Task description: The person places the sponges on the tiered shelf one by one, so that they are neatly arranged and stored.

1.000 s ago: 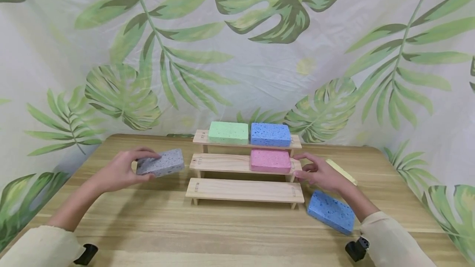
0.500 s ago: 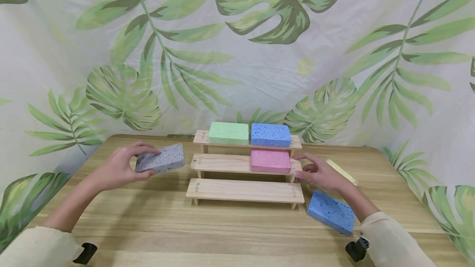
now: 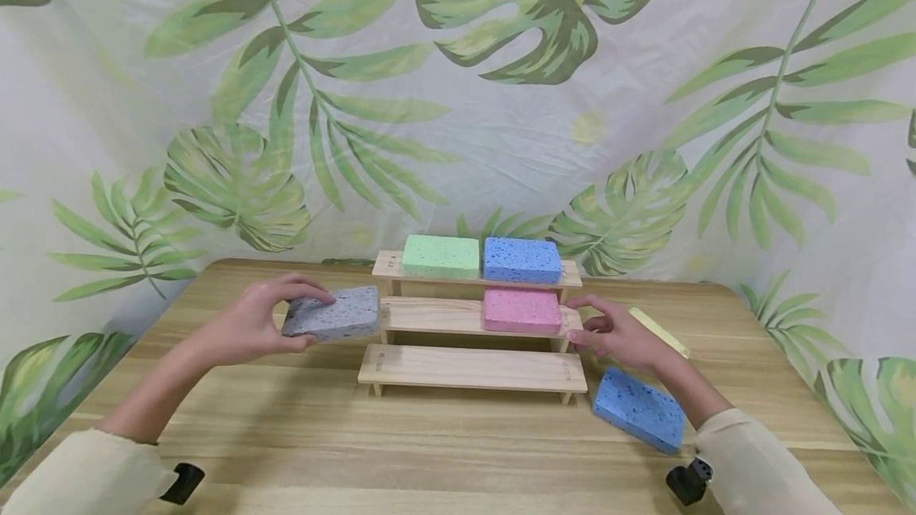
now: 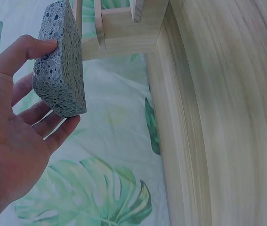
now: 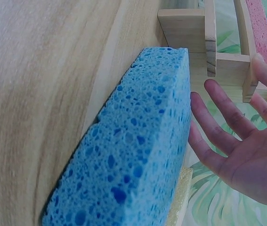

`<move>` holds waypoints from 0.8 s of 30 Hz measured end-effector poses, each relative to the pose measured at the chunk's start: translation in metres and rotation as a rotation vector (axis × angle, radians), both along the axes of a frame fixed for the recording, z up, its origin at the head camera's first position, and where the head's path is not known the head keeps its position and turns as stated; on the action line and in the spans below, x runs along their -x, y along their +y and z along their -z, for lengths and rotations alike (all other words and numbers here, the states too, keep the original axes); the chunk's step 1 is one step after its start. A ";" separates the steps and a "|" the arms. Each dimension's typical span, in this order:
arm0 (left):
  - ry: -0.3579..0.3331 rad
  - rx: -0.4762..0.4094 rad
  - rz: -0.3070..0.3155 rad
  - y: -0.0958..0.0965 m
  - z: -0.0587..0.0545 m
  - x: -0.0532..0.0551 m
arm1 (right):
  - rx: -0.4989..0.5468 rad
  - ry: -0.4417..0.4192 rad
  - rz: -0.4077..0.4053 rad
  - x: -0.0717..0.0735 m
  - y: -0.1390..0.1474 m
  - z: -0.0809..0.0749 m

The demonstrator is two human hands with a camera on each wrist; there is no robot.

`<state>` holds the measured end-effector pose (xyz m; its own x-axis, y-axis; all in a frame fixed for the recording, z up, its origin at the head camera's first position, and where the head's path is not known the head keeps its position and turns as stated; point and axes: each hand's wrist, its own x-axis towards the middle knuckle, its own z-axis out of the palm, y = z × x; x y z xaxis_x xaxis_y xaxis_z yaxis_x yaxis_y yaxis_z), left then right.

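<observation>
In the head view my left hand [image 3: 250, 323] holds a grey speckled sponge [image 3: 339, 314] between thumb and fingers, in the air by the left end of a three-step wooden rack [image 3: 472, 366]. The sponge covers the left end of the middle step. At the rack's other side, my right hand [image 3: 619, 332] pinches the right end of the middle step with thumb and index finger. The other fingers stay loose in the right wrist view. A pink sponge [image 3: 522, 311] lies on that step beside the right fingertips. On the top step sit a green sponge [image 3: 440, 257] and a blue sponge [image 3: 522, 260].
Another blue sponge [image 3: 638, 409] lies on the wooden table [image 3: 429, 459] under the right forearm. Behind that forearm is a yellow sponge [image 3: 660, 332], partly hidden. A leaf-patterned cloth [image 3: 501, 141] hangs behind the table.
My left hand has carried the grey sponge to the right, up to the rack's middle step, after a slight lift and tilt. The right hand and the other sponges have stayed in place.
</observation>
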<state>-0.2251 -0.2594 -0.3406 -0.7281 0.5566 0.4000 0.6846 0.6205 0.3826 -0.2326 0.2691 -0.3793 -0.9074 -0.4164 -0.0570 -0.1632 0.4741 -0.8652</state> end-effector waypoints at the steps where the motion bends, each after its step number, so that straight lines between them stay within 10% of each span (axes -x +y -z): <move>1: -0.008 -0.003 0.006 0.002 0.000 0.000 | 0.000 0.001 0.000 0.000 0.000 0.000; 24: -0.105 -0.017 0.080 0.049 0.006 0.012 | 0.007 -0.001 0.004 0.000 0.000 0.001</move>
